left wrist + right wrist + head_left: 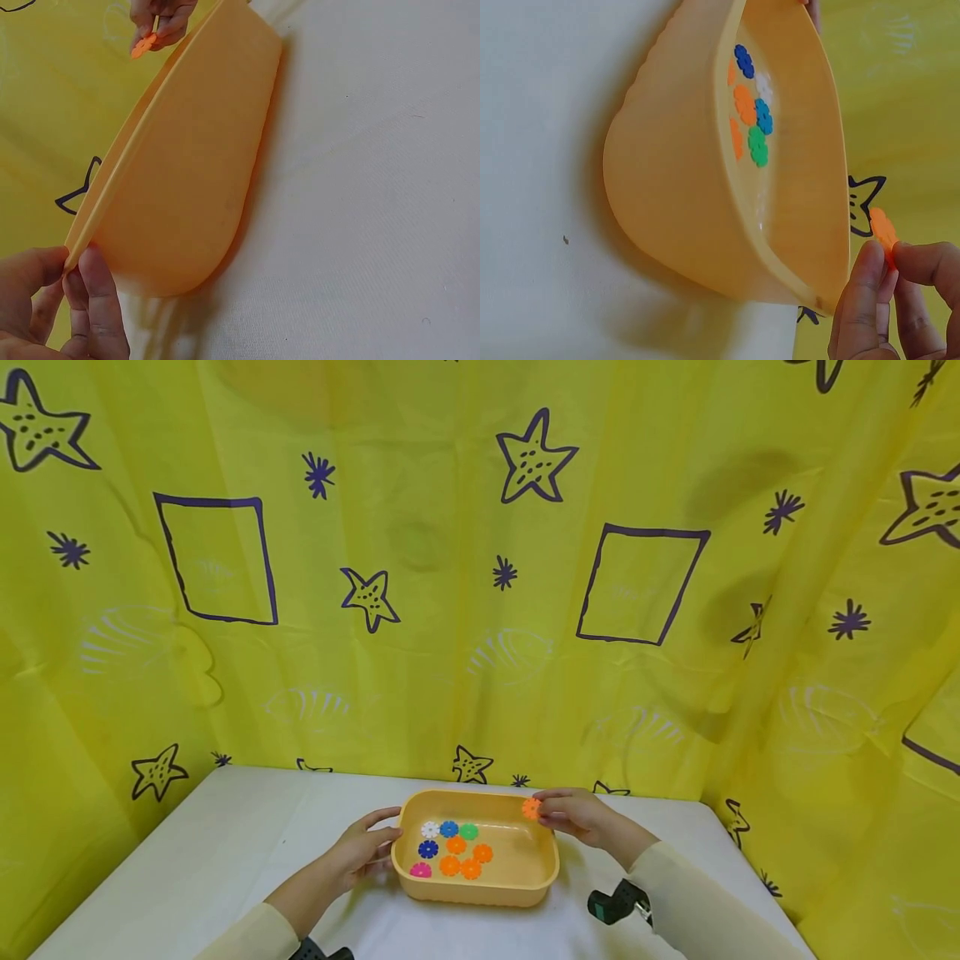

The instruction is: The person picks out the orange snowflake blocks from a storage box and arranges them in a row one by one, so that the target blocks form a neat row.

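A pale orange plastic basin [517,893] stands on the white table. My left hand [363,850] pinches its left rim between thumb and fingers, as the left wrist view shows [67,300]. Over the basin's far right corner, my right hand [581,817] pinches an orange flower-shaped plastic disc [883,229] between thumb and fingertips. On the basin's floor, mostly to the left, lie several similar discs: a white one [430,830], a blue one [448,829], a green one [468,832], a dark blue one [428,849], a pink one [421,870] and several orange ones [471,868].
The white table [247,835] extends around the basin. Behind it and at both sides hangs a yellow curtain [450,693] printed with stars and squares. Dark wrist-camera mounts [618,902] are worn at both sleeves.
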`<state>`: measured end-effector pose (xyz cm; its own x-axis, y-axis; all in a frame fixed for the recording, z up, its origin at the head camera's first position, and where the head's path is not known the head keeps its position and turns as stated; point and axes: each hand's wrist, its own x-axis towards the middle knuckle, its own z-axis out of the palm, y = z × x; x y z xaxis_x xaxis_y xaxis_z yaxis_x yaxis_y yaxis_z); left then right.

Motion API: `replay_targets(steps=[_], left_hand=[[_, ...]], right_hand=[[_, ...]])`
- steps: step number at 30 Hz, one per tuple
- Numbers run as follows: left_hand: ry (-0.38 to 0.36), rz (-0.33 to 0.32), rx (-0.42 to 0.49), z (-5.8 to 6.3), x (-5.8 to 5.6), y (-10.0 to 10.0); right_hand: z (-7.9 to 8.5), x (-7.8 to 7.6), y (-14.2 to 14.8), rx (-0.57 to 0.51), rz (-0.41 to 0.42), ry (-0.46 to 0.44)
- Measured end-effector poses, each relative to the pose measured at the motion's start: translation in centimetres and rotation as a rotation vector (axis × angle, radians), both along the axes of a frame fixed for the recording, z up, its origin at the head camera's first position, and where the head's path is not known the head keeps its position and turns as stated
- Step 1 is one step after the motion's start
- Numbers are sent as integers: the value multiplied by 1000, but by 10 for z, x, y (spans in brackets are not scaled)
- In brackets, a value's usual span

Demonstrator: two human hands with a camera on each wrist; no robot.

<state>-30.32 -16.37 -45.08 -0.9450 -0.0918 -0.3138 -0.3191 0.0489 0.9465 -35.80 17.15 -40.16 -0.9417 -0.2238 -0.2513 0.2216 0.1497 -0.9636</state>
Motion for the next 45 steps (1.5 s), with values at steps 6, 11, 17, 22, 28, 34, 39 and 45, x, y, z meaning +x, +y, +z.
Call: replay_targets(steps=[6, 11, 17, 22, 28, 34, 39, 45], left_hand=[[-3, -6, 9, -1, 0, -1], [-6, -14, 13, -1, 1, -1], [-6, -17, 24, -2, 1, -2], [-3, -13, 27, -2, 2, -2], [-3, -19, 19, -1, 1, -1], [-9, -19, 19, 0, 1, -1], [-8, -21, 16, 0, 0, -1], [-10, -20, 18, -1, 0, -1]], right_hand=[[-1, 1, 6, -7, -3, 0], [-1, 3, 11, -14, -3, -6], [-4, 1, 24, -47, 67, 17], [-7, 0, 29, -27, 56, 16], [-8, 2, 31, 9, 17, 10], [-14, 0, 41, -2, 5, 17], [-17, -1, 46, -16, -10, 17], [-18, 1, 51, -33, -14, 3]])
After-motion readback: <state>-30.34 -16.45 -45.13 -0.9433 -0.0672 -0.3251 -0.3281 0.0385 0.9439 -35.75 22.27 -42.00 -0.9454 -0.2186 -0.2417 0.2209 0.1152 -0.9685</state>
